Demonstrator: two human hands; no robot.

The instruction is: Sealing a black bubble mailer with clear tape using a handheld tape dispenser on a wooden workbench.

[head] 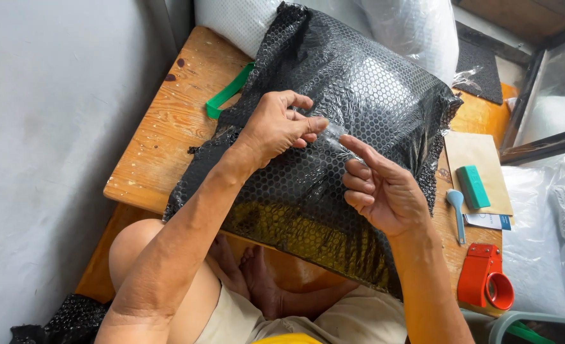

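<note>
The black bubble-wrapped parcel [333, 159] lies across a small wooden table [168, 127], its near edge hanging over the table's front toward the person's lap, its far end reaching the back of the tabletop. Nearest the camera, the person sits with bare knees and feet tucked under the table's front edge. The right hand [384, 191] rests on the parcel's near right part, palm turned up and inward, three fingers curled, the forefinger stretched out to touch a strip of clear tape [335, 135] on the wrap. It grips nothing fully; only the fingertip meets the tape. The left hand [279, 124] sits just beyond, on the middle of the parcel, fingers bent and pinched narrowly together at the tape's other end, thumb and fingertips pressing it against the wrap. The two hands are close, nearly touching at the tape.

To the right of the parcel, near the table's front corner, stands an orange tape dispenser [485, 277]. A little farther back lie a pale blue spoon-shaped tool [456, 210] and a small card, then a teal rectangular block [473, 186] resting on a brown paper envelope [477, 162]. On the left, a green strap [228, 94] pokes out from under the parcel onto bare wood. At the far edge, rolls of clear bubble wrap [416, 28] lean behind the table, beside a dark mat [480, 70].
</note>
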